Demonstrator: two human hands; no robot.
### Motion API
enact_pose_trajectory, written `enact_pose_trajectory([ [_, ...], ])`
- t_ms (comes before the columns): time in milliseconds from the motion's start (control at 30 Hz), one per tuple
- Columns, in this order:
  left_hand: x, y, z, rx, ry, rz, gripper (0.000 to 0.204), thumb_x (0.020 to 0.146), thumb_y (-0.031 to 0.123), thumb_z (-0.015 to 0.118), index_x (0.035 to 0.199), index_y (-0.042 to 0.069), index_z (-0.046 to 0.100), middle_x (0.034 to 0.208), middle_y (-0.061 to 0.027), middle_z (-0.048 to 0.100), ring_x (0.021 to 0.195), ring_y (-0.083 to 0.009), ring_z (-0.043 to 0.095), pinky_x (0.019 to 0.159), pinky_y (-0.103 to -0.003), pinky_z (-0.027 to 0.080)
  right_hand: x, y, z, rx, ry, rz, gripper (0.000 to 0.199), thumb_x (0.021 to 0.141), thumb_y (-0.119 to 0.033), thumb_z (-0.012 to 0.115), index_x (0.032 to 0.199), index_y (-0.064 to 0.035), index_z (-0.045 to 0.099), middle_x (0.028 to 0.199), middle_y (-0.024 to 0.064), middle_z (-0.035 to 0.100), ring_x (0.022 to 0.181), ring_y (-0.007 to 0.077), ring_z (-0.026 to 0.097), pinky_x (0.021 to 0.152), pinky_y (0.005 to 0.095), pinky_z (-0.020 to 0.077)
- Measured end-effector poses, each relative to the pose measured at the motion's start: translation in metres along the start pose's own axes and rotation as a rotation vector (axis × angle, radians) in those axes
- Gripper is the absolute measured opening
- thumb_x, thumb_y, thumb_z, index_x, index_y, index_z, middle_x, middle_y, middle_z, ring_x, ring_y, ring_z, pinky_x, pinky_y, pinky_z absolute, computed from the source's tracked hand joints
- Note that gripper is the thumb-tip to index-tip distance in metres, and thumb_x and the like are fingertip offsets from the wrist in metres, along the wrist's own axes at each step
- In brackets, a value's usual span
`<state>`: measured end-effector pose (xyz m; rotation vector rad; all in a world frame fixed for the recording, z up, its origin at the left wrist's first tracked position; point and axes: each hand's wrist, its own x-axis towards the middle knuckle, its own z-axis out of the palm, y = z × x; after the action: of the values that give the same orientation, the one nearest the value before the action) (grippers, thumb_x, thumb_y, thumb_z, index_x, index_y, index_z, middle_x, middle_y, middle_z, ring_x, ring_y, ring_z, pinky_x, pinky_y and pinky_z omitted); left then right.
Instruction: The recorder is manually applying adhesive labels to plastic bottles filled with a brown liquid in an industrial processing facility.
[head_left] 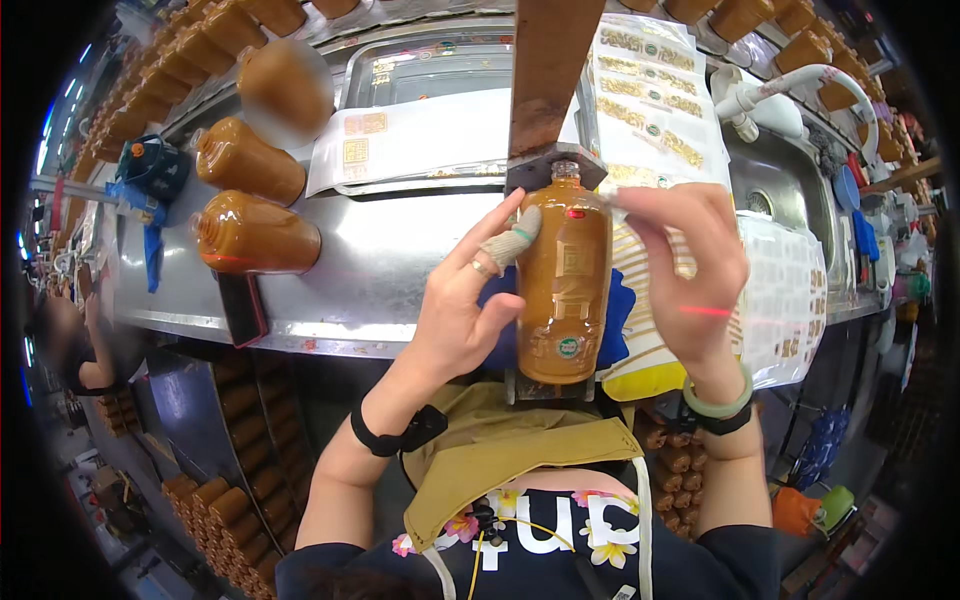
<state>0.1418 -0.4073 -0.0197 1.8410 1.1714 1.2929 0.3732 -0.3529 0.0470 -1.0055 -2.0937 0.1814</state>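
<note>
A glossy brown bottle lies in front of me, its clear threaded neck pointing away toward a metal bracket. Gold square marks and a small green round mark run down its face, and a red light spot falls near its shoulder. My left hand rests against the bottle's left side, fingers stretched out and thumb apart; one finger wears a fabric finger cover. At the right shoulder of the bottle, my right hand is closed in a pinch. What lies between its fingertips is too small to make out. Blue cloth shows beneath the bottle.
Two brown bottles lie on the metal bench to the left, near a dark phone. White decal sheets with gold marks spread at the far right, beside a sink. An upright brown post rises beyond the bracket.
</note>
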Motion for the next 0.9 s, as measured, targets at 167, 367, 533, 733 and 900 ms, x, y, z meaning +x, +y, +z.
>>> enact_pose_trajectory([
  [167, -0.018, 0.004, 0.000, -0.170, 0.114, -0.194, 0.101, 0.100, 0.079, 0.026, 0.149, -0.007, 0.048, 0.151, -0.0241, 0.051, 0.134, -0.0350, 0.058, 0.106, -0.046, 0.051, -0.004, -0.041, 0.005, 0.091, -0.370, -0.668, 0.043, 0.070, -0.026, 0.074, 0.112, -0.0193, 0.077, 0.093, -0.0023, 0.065, 0.077, 0.0174, 0.054, 0.071, 0.0312, 0.0444],
  [367, -0.021, 0.017, -0.003, -0.249, 0.202, -0.291, 0.110, 0.096, 0.085, 0.022, 0.150, -0.008, 0.044, 0.149, -0.0221, 0.052, 0.133, -0.0327, 0.057, 0.107, -0.044, 0.049, 0.058, -0.007, 0.014, -0.245, -0.154, -0.346, 0.024, 0.079, -0.014, 0.068, 0.103, -0.0134, 0.069, 0.087, 0.0026, 0.060, 0.084, 0.0253, 0.058, 0.077, 0.0391, 0.0470],
  [533, -0.024, 0.022, -0.005, -0.227, 0.245, -0.296, 0.111, 0.095, 0.086, 0.021, 0.149, -0.007, 0.046, 0.148, -0.0212, 0.053, 0.130, -0.0314, 0.059, 0.105, -0.043, 0.050, 0.010, -0.024, 0.009, -0.084, -0.303, -0.700, 0.028, 0.078, -0.015, 0.071, 0.106, -0.0143, 0.071, 0.095, -0.0007, 0.064, 0.080, 0.0193, 0.055, 0.075, 0.0363, 0.0463],
  [733, -0.027, 0.024, 0.004, -0.208, 0.203, -0.283, 0.108, 0.097, 0.083, 0.020, 0.148, -0.008, 0.046, 0.147, -0.0219, 0.055, 0.127, -0.0311, 0.060, 0.103, -0.041, 0.050, 0.035, 0.001, 0.012, -0.060, -0.203, -0.315, 0.036, 0.076, -0.009, 0.078, 0.112, -0.0102, 0.072, 0.093, 0.0016, 0.072, 0.077, 0.0228, 0.059, 0.075, 0.0376, 0.0440],
  [900, -0.025, 0.032, 0.007, -0.193, 0.187, -0.252, 0.109, 0.096, 0.083, 0.019, 0.149, -0.009, 0.045, 0.147, -0.0234, 0.054, 0.127, -0.0315, 0.060, 0.103, -0.042, 0.051, 0.013, -0.006, 0.008, -0.123, -0.168, -0.656, 0.033, 0.079, -0.013, 0.071, 0.111, -0.0209, 0.075, 0.107, -0.0066, 0.073, 0.076, 0.0132, 0.057, 0.072, 0.0301, 0.0462],
])
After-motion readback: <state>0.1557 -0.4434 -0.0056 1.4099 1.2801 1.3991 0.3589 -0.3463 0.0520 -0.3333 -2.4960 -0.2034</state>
